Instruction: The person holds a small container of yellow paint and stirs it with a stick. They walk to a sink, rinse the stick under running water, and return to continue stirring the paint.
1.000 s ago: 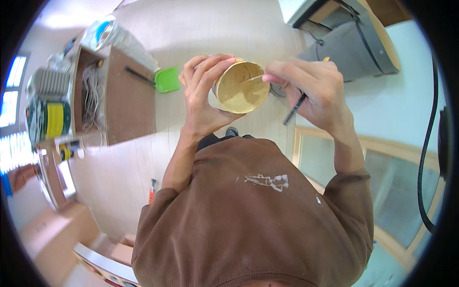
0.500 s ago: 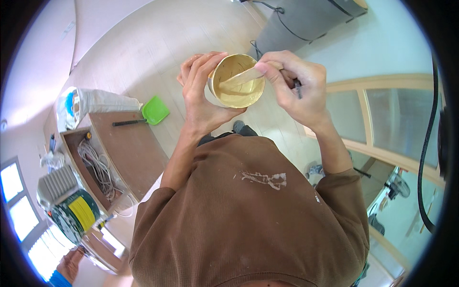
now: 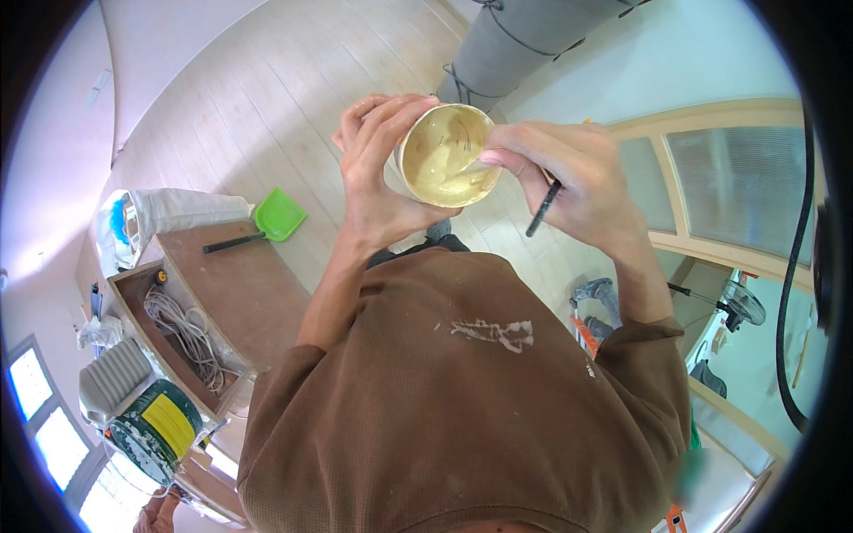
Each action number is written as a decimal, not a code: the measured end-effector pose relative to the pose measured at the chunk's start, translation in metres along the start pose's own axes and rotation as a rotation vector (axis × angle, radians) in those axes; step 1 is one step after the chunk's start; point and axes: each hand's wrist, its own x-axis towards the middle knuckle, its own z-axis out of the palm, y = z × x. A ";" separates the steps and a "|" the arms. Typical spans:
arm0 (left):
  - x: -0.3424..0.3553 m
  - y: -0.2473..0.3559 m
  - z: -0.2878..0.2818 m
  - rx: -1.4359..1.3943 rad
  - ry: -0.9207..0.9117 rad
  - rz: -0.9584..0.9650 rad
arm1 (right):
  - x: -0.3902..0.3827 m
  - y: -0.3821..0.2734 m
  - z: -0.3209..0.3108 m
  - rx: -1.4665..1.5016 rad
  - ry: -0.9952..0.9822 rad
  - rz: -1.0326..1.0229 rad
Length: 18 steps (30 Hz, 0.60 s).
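My left hand (image 3: 369,169) is wrapped round a round cup (image 3: 437,135), fingers along its far left side and thumb beneath the near rim. Pale yellow paste (image 3: 435,182) lies in the bottom and smears the inner walls. At the cup's right edge, my right hand (image 3: 577,182) pinches a flat wooden stick (image 3: 477,163), its lower end in the cup. Much of the stick is covered by the fingers. A slim black rod (image 3: 543,211) also pokes out below the right hand; what it belongs to is hidden.
To the left, a brown board (image 3: 235,275) carries a green dustpan (image 3: 280,215) with a black handle. Nearby are coiled cable (image 3: 182,324) in an open box and a paint bucket (image 3: 160,426). A grey roll (image 3: 515,53) stands ahead; a wood-framed glazed panel (image 3: 737,169) is at right.
My right hand has moved right and slightly down, turning so less of the stick and more of the black rod shows. The cup has shifted slightly right, still in my left hand.
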 end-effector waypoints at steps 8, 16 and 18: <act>-0.004 0.008 -0.002 0.023 0.032 0.013 | -0.005 -0.008 -0.004 0.024 0.061 0.146; -0.012 0.011 0.003 0.027 0.004 -0.026 | -0.013 -0.014 0.021 0.133 0.196 0.169; -0.012 0.012 0.005 0.016 0.008 -0.023 | -0.017 -0.009 0.013 0.099 0.148 0.105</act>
